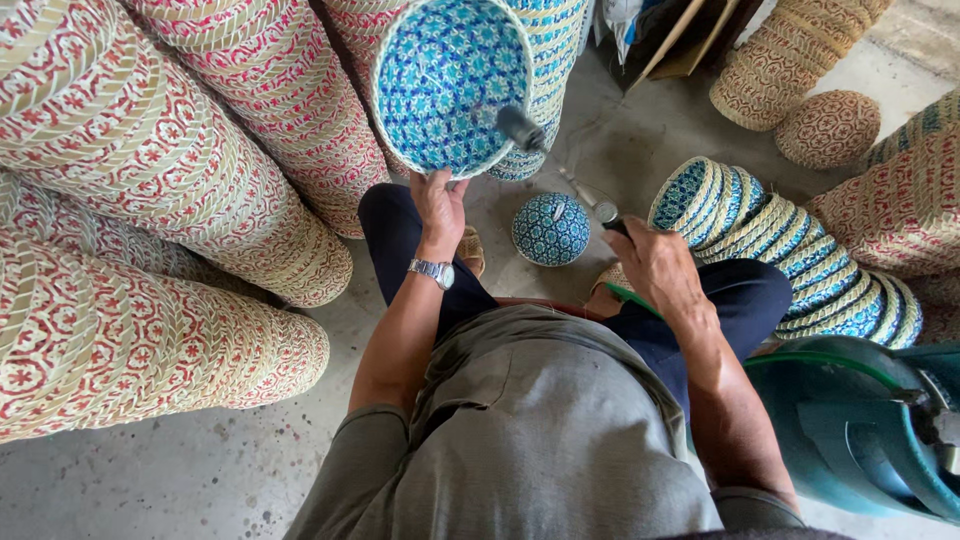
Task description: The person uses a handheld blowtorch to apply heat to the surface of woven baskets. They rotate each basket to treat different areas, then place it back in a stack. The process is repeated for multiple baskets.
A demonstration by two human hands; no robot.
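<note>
My left hand (440, 200) grips the lower rim of a blue woven bowl-shaped basket (445, 80), held up with its open side facing me. My right hand (655, 265) holds a thin metal torch wand (585, 195) whose dark nozzle (520, 128) points into the basket's inside. A silver watch (432, 272) sits on my left wrist. On the floor between my knees rests a small blue woven dome (551, 229), upside down.
Tall stacks of red-and-straw woven baskets (150, 200) fill the left side. A row of blue baskets (780, 240) lies at right, with brown ones (828, 128) beyond. A green gas cylinder (860, 420) stands by my right elbow. Grey concrete floor (200, 470) lies below.
</note>
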